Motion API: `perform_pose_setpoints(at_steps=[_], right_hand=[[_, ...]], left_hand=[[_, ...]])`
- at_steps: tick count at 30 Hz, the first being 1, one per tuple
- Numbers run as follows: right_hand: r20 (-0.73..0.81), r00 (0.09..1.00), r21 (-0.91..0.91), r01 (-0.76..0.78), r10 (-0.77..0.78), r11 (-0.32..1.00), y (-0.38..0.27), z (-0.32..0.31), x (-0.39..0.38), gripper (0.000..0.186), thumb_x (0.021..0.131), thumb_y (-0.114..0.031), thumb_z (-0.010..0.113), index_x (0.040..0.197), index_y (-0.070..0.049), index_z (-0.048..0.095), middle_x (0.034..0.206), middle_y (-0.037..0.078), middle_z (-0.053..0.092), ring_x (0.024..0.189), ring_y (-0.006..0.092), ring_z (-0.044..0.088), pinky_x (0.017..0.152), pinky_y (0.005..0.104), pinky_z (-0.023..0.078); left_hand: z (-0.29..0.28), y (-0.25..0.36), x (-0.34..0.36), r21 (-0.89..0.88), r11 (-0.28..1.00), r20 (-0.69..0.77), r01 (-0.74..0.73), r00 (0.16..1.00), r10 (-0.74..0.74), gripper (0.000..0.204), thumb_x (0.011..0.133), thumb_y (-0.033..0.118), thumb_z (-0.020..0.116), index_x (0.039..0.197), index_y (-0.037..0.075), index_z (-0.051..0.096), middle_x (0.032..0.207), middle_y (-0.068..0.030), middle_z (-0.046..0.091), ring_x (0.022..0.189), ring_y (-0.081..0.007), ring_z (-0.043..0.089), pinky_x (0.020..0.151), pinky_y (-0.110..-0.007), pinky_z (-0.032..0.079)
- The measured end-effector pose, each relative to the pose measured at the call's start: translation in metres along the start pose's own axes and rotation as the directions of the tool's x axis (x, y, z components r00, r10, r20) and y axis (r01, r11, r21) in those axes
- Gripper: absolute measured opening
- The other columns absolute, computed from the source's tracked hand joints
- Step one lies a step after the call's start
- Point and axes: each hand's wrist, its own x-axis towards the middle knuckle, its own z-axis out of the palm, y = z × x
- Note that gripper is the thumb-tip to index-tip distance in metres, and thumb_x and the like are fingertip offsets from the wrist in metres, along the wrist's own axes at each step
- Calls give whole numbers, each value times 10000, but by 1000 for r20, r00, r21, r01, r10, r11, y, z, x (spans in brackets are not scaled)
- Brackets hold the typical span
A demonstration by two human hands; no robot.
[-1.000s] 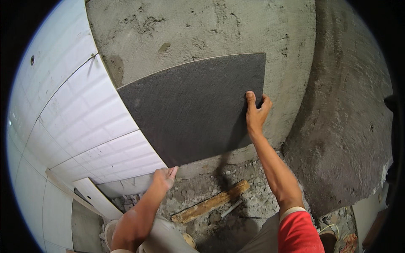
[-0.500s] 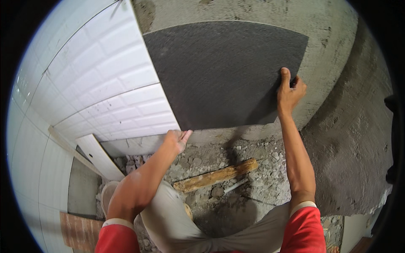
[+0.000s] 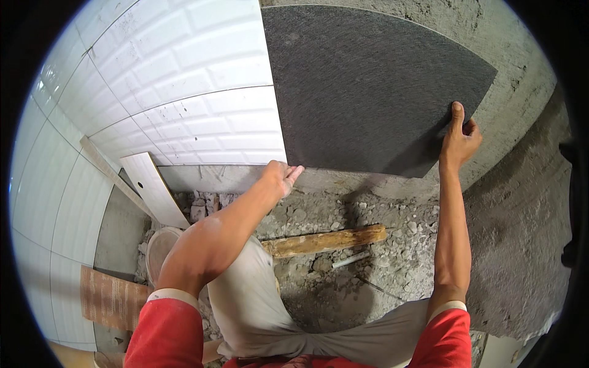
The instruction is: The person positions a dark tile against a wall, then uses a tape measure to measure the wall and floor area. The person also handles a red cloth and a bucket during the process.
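Note:
A large dark grey wall tile (image 3: 368, 92) with a rough-looking face stands against the cement wall, its left edge along the white tiles (image 3: 215, 119). My left hand (image 3: 283, 176) is at its lower left corner, fingers pressed together against the bottom edge. At the right edge, my right hand (image 3: 460, 141) grips the tile, thumb on the face and the other fingers curled round behind. The back of the tile is hidden.
Rubble (image 3: 319, 211) covers the floor below, with a wooden batten (image 3: 325, 241) lying on it. A white tile strip (image 3: 153, 187) leans at the left. Bare cement wall (image 3: 521, 104) continues at the right. Brown patterned board (image 3: 113, 297) stands at lower left.
The view has turned, so the tile and both hands appear higher and further right. Each hand keeps about the same place on the tile.

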Motion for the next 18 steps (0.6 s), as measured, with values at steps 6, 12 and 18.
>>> perform_pose_setpoints(at_steps=[6,12,18], right_hand=[[-108,991,75,90,-82,993,-5,4,-8,907,727,-702,768,1090,116,615,1015,138,534,937,241,543,865,374,466],[-89,993,92,86,-78,992,-11,6,-7,934,738,-704,758,1141,121,583,1050,144,529,972,247,545,899,376,464],[-48,999,45,24,-22,999,-15,0,-10,934,749,-705,747,1173,108,571,1095,152,515,1015,252,535,924,398,451]], left_hand=[[0,0,0,42,999,-28,-3,1000,4,438,1046,1,272,1458,-144,234,1513,-256,281,1300,-345,460,1051,-378,550],[3,5,9,59,998,-58,15,998,-11,401,1048,5,358,1432,-103,321,1482,-224,347,1249,-327,511,992,-334,592],[-6,3,14,26,998,-46,52,998,-51,424,1028,-16,401,1441,-82,334,1498,-186,373,1274,-326,498,982,-350,597]])
